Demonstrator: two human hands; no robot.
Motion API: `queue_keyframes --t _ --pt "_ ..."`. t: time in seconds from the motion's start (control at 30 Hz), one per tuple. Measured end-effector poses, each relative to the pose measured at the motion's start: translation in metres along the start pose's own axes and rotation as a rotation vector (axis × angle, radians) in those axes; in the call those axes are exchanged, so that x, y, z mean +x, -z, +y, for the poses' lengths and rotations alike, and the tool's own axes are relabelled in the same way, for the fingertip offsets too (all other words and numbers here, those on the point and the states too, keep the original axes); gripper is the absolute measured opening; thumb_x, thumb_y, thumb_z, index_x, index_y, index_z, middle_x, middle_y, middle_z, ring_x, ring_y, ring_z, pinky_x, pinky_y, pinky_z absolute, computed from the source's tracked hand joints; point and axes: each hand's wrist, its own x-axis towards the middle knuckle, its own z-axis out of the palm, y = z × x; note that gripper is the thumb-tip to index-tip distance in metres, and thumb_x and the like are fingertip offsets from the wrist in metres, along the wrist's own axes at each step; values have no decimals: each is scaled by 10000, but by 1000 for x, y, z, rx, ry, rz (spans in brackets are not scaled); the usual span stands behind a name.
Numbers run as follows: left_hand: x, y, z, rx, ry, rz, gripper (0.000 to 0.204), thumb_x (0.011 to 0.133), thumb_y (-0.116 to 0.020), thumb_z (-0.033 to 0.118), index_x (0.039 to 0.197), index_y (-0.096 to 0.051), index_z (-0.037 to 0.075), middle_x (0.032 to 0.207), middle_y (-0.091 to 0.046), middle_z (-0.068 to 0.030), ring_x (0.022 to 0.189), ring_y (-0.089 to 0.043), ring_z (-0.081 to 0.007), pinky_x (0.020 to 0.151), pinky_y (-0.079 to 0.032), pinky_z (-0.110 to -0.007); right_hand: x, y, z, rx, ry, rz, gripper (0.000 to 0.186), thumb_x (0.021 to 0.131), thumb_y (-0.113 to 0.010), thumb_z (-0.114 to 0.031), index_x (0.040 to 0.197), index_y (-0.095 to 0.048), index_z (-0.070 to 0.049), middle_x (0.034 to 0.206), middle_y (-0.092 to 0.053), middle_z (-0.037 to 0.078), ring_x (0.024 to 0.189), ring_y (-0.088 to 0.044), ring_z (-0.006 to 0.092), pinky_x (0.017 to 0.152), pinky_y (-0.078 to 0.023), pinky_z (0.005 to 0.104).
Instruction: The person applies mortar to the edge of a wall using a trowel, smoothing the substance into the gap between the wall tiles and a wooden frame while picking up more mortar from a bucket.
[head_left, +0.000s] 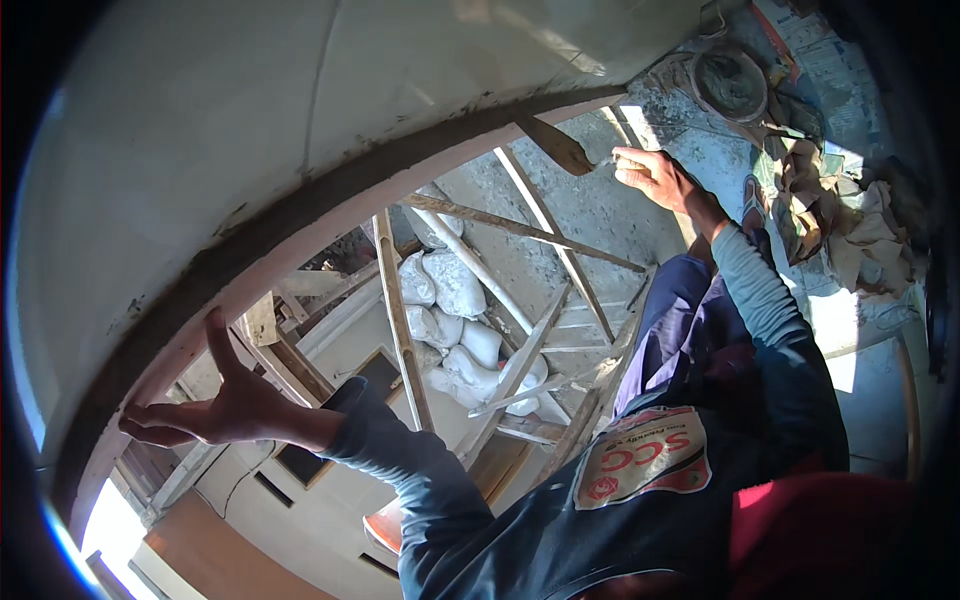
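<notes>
My right hand [652, 178] is closed round the handle of a trowel [556, 146] with a brown, smeared blade. The blade's far end meets the lower edge of a long, curved-looking ledge [330, 195], whose dark grey strip borders a pale smooth surface. On the left, my left hand [215, 400] is spread, thumb and fingers apart, against the pinkish underside of that same ledge. Nothing shows in its grip. Both arms wear long blue-grey sleeves.
A bucket [730, 86] with grey wet mix stands at the upper right, near crumpled brown paper [830, 220]. Wooden scaffold poles [545, 215] cross below me. Several white filled sacks [450, 285] lie farther down, beyond the poles. My sandalled foot [753, 200] shows at the right.
</notes>
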Motion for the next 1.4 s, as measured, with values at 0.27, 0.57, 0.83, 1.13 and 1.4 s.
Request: queue_keyframes --t 0.27,0.57,0.83,1.13,1.4 --pt "0 1 -17 97 -91 41 1218 635 -866 659 1566 -310 104 1553 -347 -181 1484 -272 -346 1208 -357 -518 -48 9 -2 -164 81 22 478 989 -646 -318 1337 -601 6 1058 -746 143 949 -706 190 851 -543 310" --pt "10 2 -17 121 -175 71 1027 618 -863 692 1289 -473 20 1315 -475 -164 1303 -456 -333 1080 -506 -530 45 49 88 -85 -461 228 454 962 -648 -487 1045 -602 -44 726 -528 45 579 -506 150 493 -402 333" --pt "10 8 -18 161 -154 48 1025 612 -867 693 1274 -451 30 1269 -489 -142 1238 -517 -324 1055 -541 -502 37 30 39 -142 -388 147 451 950 -673 -447 1171 -615 -58 789 -549 68 614 -537 154 522 -422 340" --pt "3 1 -18 92 -132 36 1155 637 -866 656 1508 -370 83 1430 -398 -177 1393 -384 -332 1117 -493 -508 -4 9 -44 -45 -375 -1 355 1029 -574 -394 1152 -622 -64 679 -488 -6 507 -462 78 447 -395 261" --pt "-2 0 -14 -80 -98 62 1235 604 -928 577 1585 -320 138 1569 -322 -216 1481 -255 -391 1141 -400 -609 -39 -24 -137 -158 -184 -79 367 1004 -595 -360 1149 -660 -29 702 -596 43 490 -550 128 466 -442 301"
